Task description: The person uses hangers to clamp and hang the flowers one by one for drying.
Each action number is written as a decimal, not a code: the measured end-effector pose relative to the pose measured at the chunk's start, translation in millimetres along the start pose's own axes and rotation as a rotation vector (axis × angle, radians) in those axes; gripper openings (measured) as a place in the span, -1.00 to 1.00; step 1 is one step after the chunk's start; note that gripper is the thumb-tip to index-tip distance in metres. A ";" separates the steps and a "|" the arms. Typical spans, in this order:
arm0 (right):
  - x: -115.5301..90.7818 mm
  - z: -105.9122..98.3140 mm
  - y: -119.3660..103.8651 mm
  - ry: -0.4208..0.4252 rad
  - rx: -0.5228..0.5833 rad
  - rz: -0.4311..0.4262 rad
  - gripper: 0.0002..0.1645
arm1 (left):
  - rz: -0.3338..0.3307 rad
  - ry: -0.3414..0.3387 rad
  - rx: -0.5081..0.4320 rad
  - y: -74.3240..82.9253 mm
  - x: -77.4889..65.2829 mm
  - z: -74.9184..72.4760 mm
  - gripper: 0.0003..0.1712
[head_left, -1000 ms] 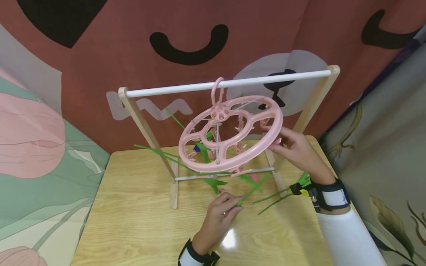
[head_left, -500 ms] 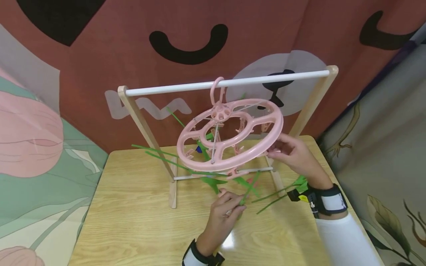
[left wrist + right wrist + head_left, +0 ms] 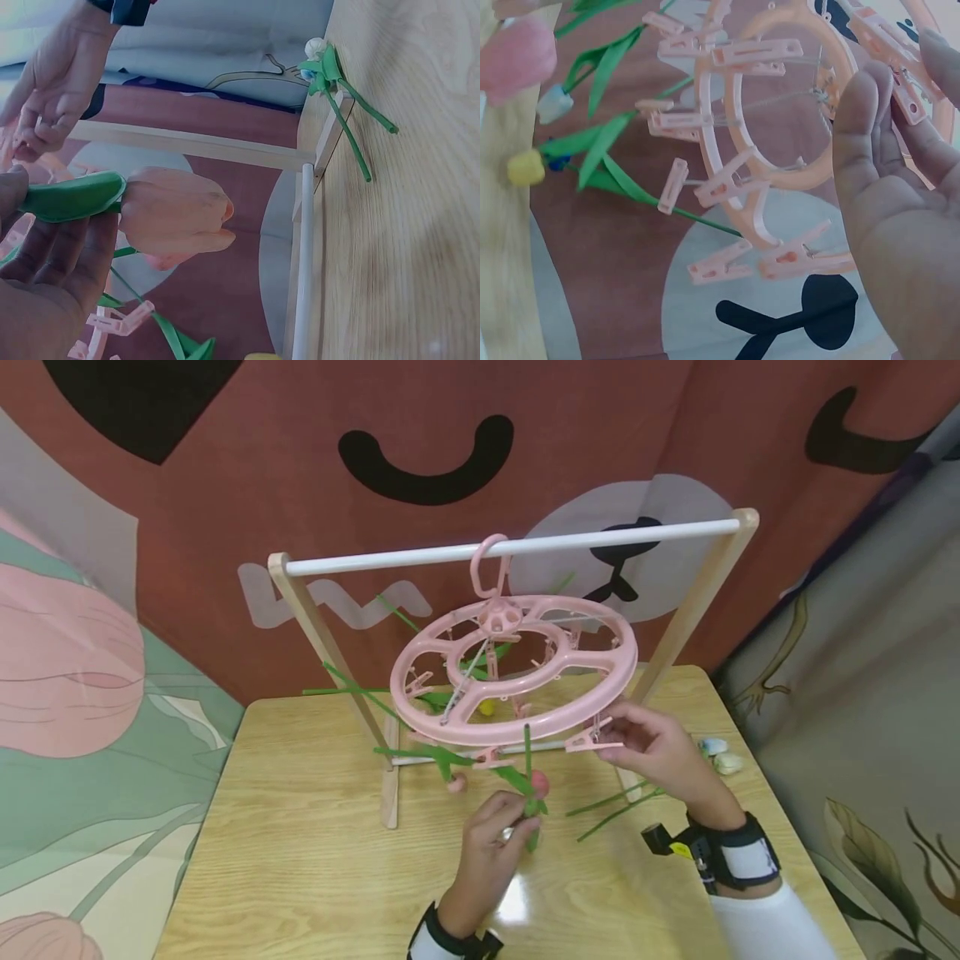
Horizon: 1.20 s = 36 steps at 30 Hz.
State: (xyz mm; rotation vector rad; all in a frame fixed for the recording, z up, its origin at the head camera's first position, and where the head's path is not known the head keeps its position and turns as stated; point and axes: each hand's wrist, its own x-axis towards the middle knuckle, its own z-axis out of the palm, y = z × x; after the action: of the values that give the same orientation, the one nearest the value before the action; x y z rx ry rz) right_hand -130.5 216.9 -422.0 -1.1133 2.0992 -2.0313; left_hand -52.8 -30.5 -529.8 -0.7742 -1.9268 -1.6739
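The left grip (image 3: 491, 842) holds an artificial green-stemmed tulip with a pale-pink bud (image 3: 174, 212) jutting beyond its fingers; the right grip (image 3: 654, 752) pinches a pink plastic clothespin (image 3: 583, 742), beneath the round pink hanging rack (image 3: 558, 720) to its upper left.

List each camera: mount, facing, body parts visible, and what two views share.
Head: worn on the head, facing forward and down at the pink hanger; left hand, right hand and forearms show.
Left wrist: worn there, looking along the left hand at the pink tulip it holds; both hands show in part.
Right wrist: worn there, facing the pink clip the right hand holds, with a yellow tulip beyond; right hand shows.
Shared: head and left wrist both catch both hands and the white flower.
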 end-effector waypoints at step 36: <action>-19.9 80.1 -10.2 0.272 -0.554 -0.425 -0.53 | -0.188 0.103 -0.059 -15.5 -0.4 -30.2 -0.71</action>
State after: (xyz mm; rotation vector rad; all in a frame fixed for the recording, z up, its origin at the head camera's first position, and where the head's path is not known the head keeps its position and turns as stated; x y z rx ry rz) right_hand -73.0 158.2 -434.5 -1.5388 2.8961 -1.8778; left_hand -63.5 -62.0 -536.9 -0.5308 -1.9366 -1.8504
